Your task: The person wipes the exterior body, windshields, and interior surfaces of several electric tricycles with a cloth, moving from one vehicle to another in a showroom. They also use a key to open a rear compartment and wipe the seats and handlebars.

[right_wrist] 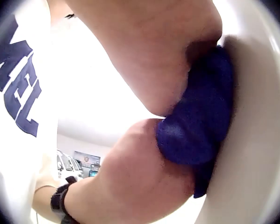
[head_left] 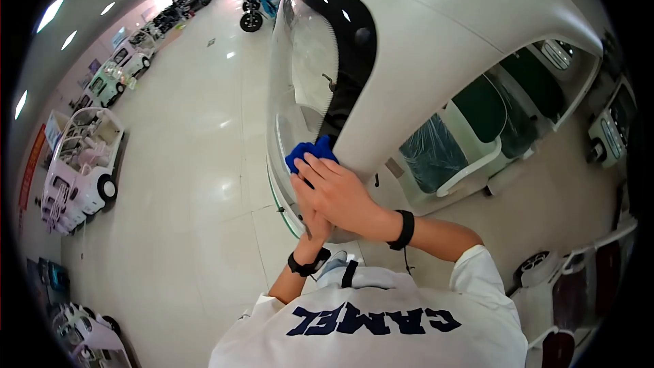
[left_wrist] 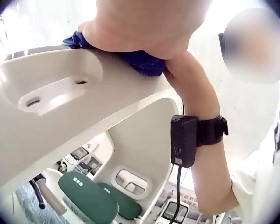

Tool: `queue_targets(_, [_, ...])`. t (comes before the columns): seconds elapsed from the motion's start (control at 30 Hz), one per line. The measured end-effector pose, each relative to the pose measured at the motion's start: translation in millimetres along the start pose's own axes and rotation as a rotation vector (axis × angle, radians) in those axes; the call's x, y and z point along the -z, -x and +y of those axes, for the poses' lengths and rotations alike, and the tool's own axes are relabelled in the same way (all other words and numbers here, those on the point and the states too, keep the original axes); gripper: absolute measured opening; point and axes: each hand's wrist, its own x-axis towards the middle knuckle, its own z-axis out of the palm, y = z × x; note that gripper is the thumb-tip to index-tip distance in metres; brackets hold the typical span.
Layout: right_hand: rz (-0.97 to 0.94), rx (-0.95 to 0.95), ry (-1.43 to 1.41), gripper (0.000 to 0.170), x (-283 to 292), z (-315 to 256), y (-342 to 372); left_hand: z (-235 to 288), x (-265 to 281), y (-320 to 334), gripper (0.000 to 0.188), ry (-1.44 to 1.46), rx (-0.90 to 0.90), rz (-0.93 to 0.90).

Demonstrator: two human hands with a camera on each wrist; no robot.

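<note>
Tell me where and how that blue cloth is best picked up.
I'd pinch the cloth by the bunched folds showing past the right hand, coming from beyond its fingertips. That hand covers the cloth's near part, and the cloth lies against the white car, so those rumpled folds look like the easiest part to get hold of.

Crumpled blue cloth (right_wrist: pixel 196 116) was soft-looking, matt. Curved cream-white vehicle body (head_left: pixel 422 27) was smooth and glossy; painted metal or plastic, couldn't tell. Pale square-tiled floor (head_left: pixel 191 197) was smooth, polished, with bright reflections. Rounded dark-green seat back (left_wrist: pixel 88 196) looked matt. Crinkled clear plastic film (head_left: pixel 426 140) over the dark seat cushion (head_left: pixel 436 167) was shiny. White navy-lettered shirt (head_left: pixel 409 289): matt cloth.
</note>
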Motion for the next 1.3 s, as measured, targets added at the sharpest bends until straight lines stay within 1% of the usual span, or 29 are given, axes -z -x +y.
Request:
queue_targets(0.03, [0.046,0.013,0.002,0.032,5.1,3.6,-2.5,12.7,-6.5,-9.4,0.061,-0.001,-0.049,0.046])
queue_targets(0.07, [0.025,0.017,0.022,0.032,13.1,8.0,-5.3,25.2,-12.3,-21.0,0.061,-0.002,-0.100,0.085])
queue_targets(0.1, [0.044,0.014,0.025,0.031,24.1,12.9,-10.6,36.7,-19.2,-30.8,0.060,-0.019,-0.126,0.105])
queue_targets(0.13, [0.060,0.012,0.026,0.030,36.9,18.5,-15.3,50.1,-28.1,-38.9,0.060,-0.031,-0.131,0.123])
queue_targets(0.27, [0.142,0.038,-0.042,0.028,79.7,49.9,-28.4,102.6,-54.3,-79.4,0.057,-0.228,-0.180,0.132])
queue_targets(0.33, [0.288,0.011,-0.064,0.025,90.8,60.3,-28.9,117.2,-65.8,-90.6,0.056,-0.314,-0.196,0.125])
queue_targets(0.37, [0.316,0.002,-0.062,0.023,92.4,63.2,-27.5,120.2,-70.9,-92.1,0.056,-0.315,-0.197,0.128])
queue_targets(0.47, [0.332,0.015,-0.083,0.023,92.0,63.5,-23.2,124.3,-78.9,-95.1,0.057,-0.568,-0.330,0.246])
queue_targets(0.57, [0.333,0.020,-0.077,0.022,91.5,63.0,-19.5,125.4,-79.5,-93.6,0.057,-0.677,-0.365,0.268])
queue_targets(0.8, [0.296,0.008,-0.060,0.021,90.9,59.2,-17.4,113.4,-78.8,-83.6,0.056,-0.755,-0.363,0.204])
queue_targets(0.93, [0.256,0.047,-0.066,0.020,89.9,59.7,-13.5,105.5,-77.4,-73.8,0.056,-0.769,-0.334,0.154])
queue_targets(1.0, [0.285,0.057,-0.062,0.013,92.0,58.6,-13.0,103.5,-78.5,-71.5,0.056,-0.775,-0.326,0.138])
queue_targets(1.07, [0.297,0.046,-0.077,0.016,88.9,59.2,-9.1,103.9,-81.0,-70.9,0.056,-0.786,-0.321,0.123])
queue_targets(1.13, [0.295,0.059,-0.074,0.022,86.6,61.2,-5.2,106.7,-83.8,-69.5,0.055,-0.805,-0.316,0.112])
queue_targets(1.17, [0.298,0.057,-0.080,0.022,88.6,64.1,-4.9,109.0,-85.4,-68.9,0.055,-0.818,-0.314,0.110])
queue_targets(1.23, [0.314,0.117,-0.089,0.023,95.3,72.1,-4.2,114.0,-90.6,-64.7,0.055,-0.852,-0.308,0.103])
queue_targets(1.3, [0.401,0.126,-0.091,0.022,101.0,80.7,-1.4,126.1,-99.6,-68.4,0.055,-0.885,-0.314,0.117])
